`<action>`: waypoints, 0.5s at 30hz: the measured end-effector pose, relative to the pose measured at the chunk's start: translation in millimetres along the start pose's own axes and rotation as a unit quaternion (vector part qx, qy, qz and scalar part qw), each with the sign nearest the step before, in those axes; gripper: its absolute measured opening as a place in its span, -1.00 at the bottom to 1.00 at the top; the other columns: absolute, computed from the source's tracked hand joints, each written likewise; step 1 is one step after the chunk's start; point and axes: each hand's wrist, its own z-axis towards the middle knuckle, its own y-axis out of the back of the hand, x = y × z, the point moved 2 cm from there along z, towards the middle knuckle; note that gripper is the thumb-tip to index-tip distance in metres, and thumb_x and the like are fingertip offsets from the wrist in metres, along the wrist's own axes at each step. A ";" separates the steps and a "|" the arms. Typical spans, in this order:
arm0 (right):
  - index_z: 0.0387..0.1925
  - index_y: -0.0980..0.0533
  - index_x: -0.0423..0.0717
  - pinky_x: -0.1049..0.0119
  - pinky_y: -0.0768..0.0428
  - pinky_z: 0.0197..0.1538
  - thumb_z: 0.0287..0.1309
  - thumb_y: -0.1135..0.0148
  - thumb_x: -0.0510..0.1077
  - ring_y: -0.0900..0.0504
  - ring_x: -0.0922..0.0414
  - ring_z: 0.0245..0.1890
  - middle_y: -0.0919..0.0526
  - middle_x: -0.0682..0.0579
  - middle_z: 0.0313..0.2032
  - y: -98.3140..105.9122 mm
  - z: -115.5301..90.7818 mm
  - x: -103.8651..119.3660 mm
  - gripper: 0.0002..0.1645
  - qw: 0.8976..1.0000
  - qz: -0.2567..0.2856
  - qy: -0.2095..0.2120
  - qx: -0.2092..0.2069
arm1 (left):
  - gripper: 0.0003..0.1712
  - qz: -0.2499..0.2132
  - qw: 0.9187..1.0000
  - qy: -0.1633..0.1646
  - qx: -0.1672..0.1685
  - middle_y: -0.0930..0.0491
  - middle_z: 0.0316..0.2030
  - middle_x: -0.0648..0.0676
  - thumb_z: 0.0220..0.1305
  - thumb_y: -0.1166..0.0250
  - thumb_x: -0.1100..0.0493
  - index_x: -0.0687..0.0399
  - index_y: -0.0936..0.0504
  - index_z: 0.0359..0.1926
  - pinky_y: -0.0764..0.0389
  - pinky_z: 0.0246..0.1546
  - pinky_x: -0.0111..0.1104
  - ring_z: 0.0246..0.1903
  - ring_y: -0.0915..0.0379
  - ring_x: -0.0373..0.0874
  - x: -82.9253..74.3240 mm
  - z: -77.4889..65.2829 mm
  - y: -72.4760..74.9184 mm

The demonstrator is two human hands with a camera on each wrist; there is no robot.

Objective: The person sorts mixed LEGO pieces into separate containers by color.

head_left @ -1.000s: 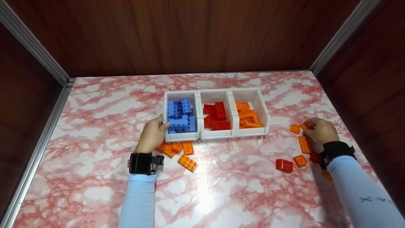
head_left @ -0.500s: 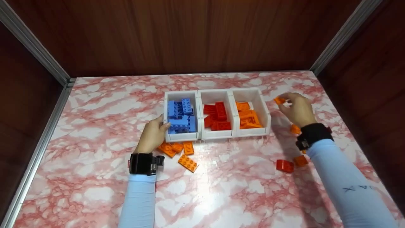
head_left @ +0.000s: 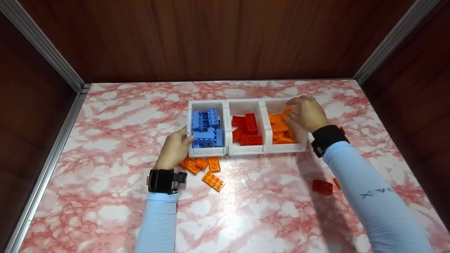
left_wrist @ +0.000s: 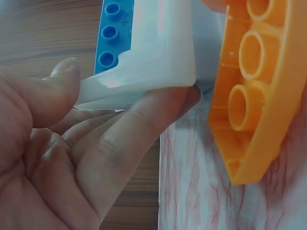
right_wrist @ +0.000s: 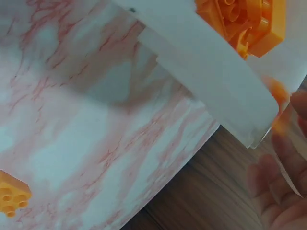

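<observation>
My left hand grips the left side of a white bin of blue bricks. In the left wrist view, its thumb lies at the bin's rim with the fingers beneath. Over the right-hand white bin, my right hand pinches a small orange brick at its fingertips. That brick is blurred in the right wrist view, near the bin's wall. Orange bricks lie inside this bin, and red bricks lie in the middle one.
Several loose orange bricks lie in front of the left bin, close by the left wrist. A red brick lies at the right, beside an orange brick partly hidden by the right sleeve. Dark wood panels enclose the marbled table.
My right hand has picked an orange brick from the pile at the right and carried it left over the orange bricks' bin. The left hand keeps its grip on the blue bricks' bin.
</observation>
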 end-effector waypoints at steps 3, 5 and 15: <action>-0.07 -0.64 -0.26 -0.15 -0.48 0.12 0.16 -0.35 -0.29 -0.51 -0.25 0.03 -0.64 -0.27 -0.05 3.5 -2.7 -3.0 -0.72 1.000 -0.002 -0.005 0.005 | -0.44 0.000 1.000 -0.002 0.001 -0.57 0.16 0.18 0.52 -0.09 0.11 0.07 -0.29 0.47 -0.53 0.05 -0.15 -0.04 -0.55 -0.04 -0.7 0.5 -1.0; -0.08 -0.64 -0.26 -0.16 -0.45 0.14 0.20 -0.32 -0.27 -0.51 -0.26 0.05 -0.63 -0.28 -0.05 8.7 -6.7 -7.2 -0.74 1.000 0.000 -0.006 -0.001 | -0.44 -0.001 1.000 -0.003 0.000 -0.56 0.18 0.17 0.52 -0.09 0.11 0.07 -0.29 0.47 -0.53 0.01 -0.16 -0.06 -0.54 -0.04 -1.3 0.5 -1.7; 0.07 -0.57 -0.28 -0.25 -0.43 0.03 0.32 -0.20 -0.21 -0.51 -0.34 0.00 -0.55 -0.38 0.08 49.6 -48.1 -63.4 -0.66 0.997 0.007 -0.074 0.009 | -0.43 0.004 1.000 -0.015 -0.004 -0.56 0.17 0.18 0.52 -0.10 0.12 0.12 -0.29 0.46 -0.55 -0.06 -0.19 -0.06 -0.54 -0.06 0.1 -0.5 -0.2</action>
